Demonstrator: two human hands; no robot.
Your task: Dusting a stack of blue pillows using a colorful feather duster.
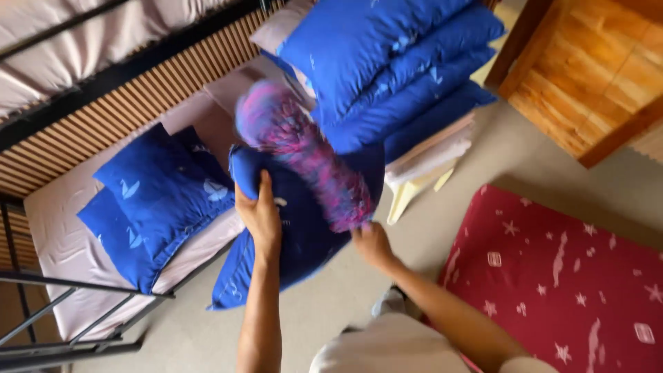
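My left hand (260, 215) grips the top edge of a blue pillowcase (297, 235) that hangs open in front of me. My right hand (373, 243) holds the lower end of a pink and purple patterned pillow (304, 148), which is blurred and sticks up out of the pillowcase. The pillow's lower part sits inside or against the blue cloth; I cannot tell how deep.
Two blue pillows (155, 197) lie on a bunk bed mattress (62, 242) at the left. A stack of several blue pillows (400, 69) rests on a plastic chair (414, 186). A red mattress (559, 269) lies on the floor at right, a wooden door (594, 69) beyond.
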